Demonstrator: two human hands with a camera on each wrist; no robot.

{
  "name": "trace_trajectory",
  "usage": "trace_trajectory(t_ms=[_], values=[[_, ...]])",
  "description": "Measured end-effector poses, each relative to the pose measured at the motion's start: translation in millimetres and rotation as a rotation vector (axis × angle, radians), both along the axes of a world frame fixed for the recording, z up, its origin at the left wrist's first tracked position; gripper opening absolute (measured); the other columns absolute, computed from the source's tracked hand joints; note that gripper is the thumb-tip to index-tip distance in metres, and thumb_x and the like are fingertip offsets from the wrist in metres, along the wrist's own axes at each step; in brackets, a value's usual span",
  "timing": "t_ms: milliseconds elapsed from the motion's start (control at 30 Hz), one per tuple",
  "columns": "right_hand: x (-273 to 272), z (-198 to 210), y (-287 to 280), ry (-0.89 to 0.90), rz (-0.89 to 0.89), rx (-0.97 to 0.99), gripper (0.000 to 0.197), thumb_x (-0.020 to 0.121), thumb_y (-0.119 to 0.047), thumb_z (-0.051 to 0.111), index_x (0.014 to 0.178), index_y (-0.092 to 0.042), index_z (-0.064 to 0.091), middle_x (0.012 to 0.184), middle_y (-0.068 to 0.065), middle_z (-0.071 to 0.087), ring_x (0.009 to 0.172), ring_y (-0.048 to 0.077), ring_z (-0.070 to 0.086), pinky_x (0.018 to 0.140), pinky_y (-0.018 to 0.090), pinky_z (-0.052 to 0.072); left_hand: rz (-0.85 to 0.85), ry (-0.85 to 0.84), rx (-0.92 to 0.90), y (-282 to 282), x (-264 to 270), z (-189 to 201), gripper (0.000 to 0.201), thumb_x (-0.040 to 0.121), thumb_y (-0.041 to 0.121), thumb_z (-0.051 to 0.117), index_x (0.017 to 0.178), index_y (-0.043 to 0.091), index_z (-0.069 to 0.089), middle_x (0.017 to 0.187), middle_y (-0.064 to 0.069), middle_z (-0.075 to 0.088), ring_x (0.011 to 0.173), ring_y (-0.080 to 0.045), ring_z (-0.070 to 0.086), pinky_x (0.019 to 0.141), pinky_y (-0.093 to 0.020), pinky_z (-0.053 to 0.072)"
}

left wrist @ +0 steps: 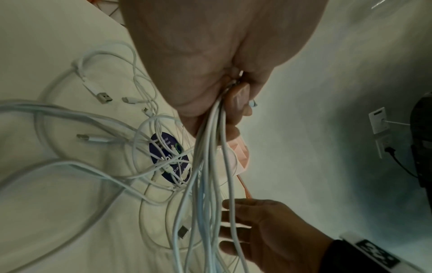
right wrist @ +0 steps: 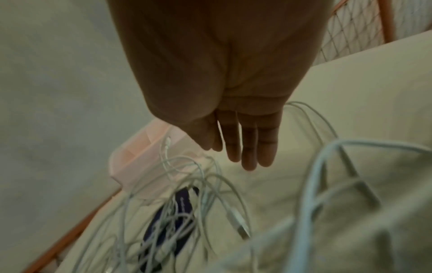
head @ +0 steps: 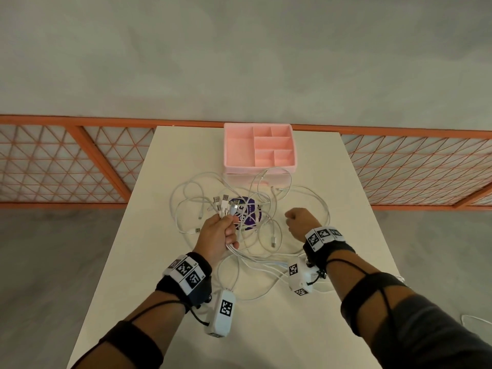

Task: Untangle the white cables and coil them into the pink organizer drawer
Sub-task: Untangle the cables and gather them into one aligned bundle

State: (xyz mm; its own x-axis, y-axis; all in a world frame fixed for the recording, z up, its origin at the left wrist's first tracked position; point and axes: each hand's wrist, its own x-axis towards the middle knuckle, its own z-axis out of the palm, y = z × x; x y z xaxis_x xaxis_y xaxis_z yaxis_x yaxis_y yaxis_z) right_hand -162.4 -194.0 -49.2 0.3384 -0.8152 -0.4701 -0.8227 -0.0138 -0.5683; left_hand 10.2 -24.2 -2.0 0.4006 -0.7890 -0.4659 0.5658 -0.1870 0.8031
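A tangle of white cables [head: 255, 235] sprawls over the middle of the white table [head: 346, 209]. My left hand [head: 222, 233] grips a bundle of several of them, with the USB plugs [head: 222, 203] sticking up out of the fist; the left wrist view shows the strands [left wrist: 210, 147] running down from the curled fingers. To the right of the tangle my right hand [head: 296, 219] hovers and holds nothing, its fingers [right wrist: 249, 147] straight and close together. The pink organizer [head: 234, 147] stands at the table's far edge, its top compartments empty and its pale drawer front [head: 282, 179] below them.
A round purple sticker [head: 249, 217] lies under the cables. Loose plugs [left wrist: 103, 97] rest on the table left of the bundle. An orange mesh railing [head: 66, 161] runs behind the table, with grey floor on both sides. One cable loop reaches the near right part of the table.
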Motion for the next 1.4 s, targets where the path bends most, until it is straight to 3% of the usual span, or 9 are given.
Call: trace_trajectory(t_ms=[333, 467, 567, 700, 800, 967, 1100, 1200, 1400], values=[[28, -12, 27, 0.137, 0.312, -0.060, 0.056, 0.098, -0.021, 0.049, 0.151, -0.019, 0.031, 0.147, 0.013, 0.038, 0.128, 0.036, 0.048, 0.104, 0.040, 0.041, -0.039, -0.151, 0.000, 5, -6, -3, 0.027, 0.104, 0.023, 0.049, 0.080, 0.009, 0.053, 0.050, 0.007, 0.036, 0.042, -0.009, 0.032, 0.049, -0.028, 0.043], [30, -15, 30, 0.099, 0.227, -0.041, 0.027, 0.092, -0.027, 0.062, 0.116, -0.020, 0.054, 0.109, 0.006, 0.060, 0.095, 0.026, 0.059, 0.080, 0.029, 0.043, -0.066, -0.200, -0.008, 9, -7, -5, 0.027, 0.104, 0.024, 0.048, 0.083, 0.008, 0.052, 0.050, 0.008, 0.035, 0.041, -0.008, 0.033, 0.050, -0.028, 0.043], [30, -15, 35, 0.113, 0.166, -0.078, 0.013, 0.088, -0.020, 0.064, 0.090, -0.019, 0.051, 0.091, 0.003, 0.059, 0.080, 0.023, 0.055, 0.069, 0.028, 0.039, -0.072, -0.214, -0.010, 9, -7, -6, 0.028, 0.105, 0.023, 0.046, 0.083, 0.007, 0.052, 0.050, 0.008, 0.035, 0.041, -0.008, 0.033, 0.050, -0.028, 0.043], [29, -7, 40, 0.163, 0.143, -0.161, 0.006, 0.089, -0.017, 0.055, 0.088, -0.020, 0.059, 0.102, 0.006, 0.060, 0.092, 0.027, 0.056, 0.080, 0.034, 0.050, -0.062, -0.206, -0.011, 8, -7, -8, 0.028, 0.105, 0.022, 0.045, 0.083, 0.007, 0.053, 0.050, 0.008, 0.036, 0.041, -0.008, 0.034, 0.053, -0.030, 0.044], [32, 20, 31, 0.069, 0.055, -0.371, 0.006, 0.091, -0.025, 0.062, 0.092, -0.022, 0.068, 0.103, 0.003, 0.049, 0.099, 0.024, 0.046, 0.083, 0.034, 0.044, -0.035, -0.194, -0.010, 5, -6, -8, 0.027, 0.105, 0.022, 0.045, 0.084, 0.007, 0.053, 0.051, 0.008, 0.038, 0.041, -0.007, 0.035, 0.050, -0.028, 0.046], [41, 62, 9, -0.331, -0.070, -0.088, 0.009, 0.085, -0.007, 0.067, 0.080, -0.014, 0.063, 0.070, 0.005, 0.072, 0.066, 0.023, 0.072, 0.071, 0.042, 0.061, -0.004, -0.203, -0.024, -3, -4, -7, 0.029, 0.104, 0.023, 0.047, 0.081, 0.008, 0.054, 0.056, 0.002, 0.039, 0.041, -0.008, 0.037, 0.047, -0.028, 0.045], [39, 58, 17, 0.001, 0.230, -0.207, 0.006, 0.085, -0.023, 0.067, 0.083, -0.019, 0.063, 0.096, 0.007, 0.070, 0.095, 0.027, 0.066, 0.084, 0.039, 0.055, -0.014, -0.219, -0.035, -7, -6, -2, 0.028, 0.104, 0.023, 0.047, 0.082, 0.009, 0.055, 0.055, 0.003, 0.040, 0.042, -0.008, 0.038, 0.047, -0.028, 0.046], [35, 57, 21, 0.045, 0.203, -0.330, 0.012, 0.083, -0.033, 0.072, 0.084, -0.022, 0.070, 0.112, 0.004, 0.055, 0.110, 0.025, 0.044, 0.093, 0.042, 0.045, -0.014, -0.219, -0.046, -8, -7, 2, 0.027, 0.105, 0.023, 0.046, 0.082, 0.010, 0.055, 0.055, 0.004, 0.041, 0.042, -0.007, 0.039, 0.047, -0.027, 0.045], [38, 96, 21, -0.590, -0.036, -0.192, 0.007, 0.092, -0.011, 0.063, 0.086, -0.013, 0.060, 0.075, 0.004, 0.066, 0.062, 0.010, 0.057, 0.063, 0.028, 0.044, 0.030, -0.113, -0.024, -10, -7, 3, 0.024, 0.105, 0.015, 0.044, 0.084, 0.009, 0.055, 0.055, 0.002, 0.040, 0.041, -0.009, 0.036, 0.045, -0.027, 0.043]])
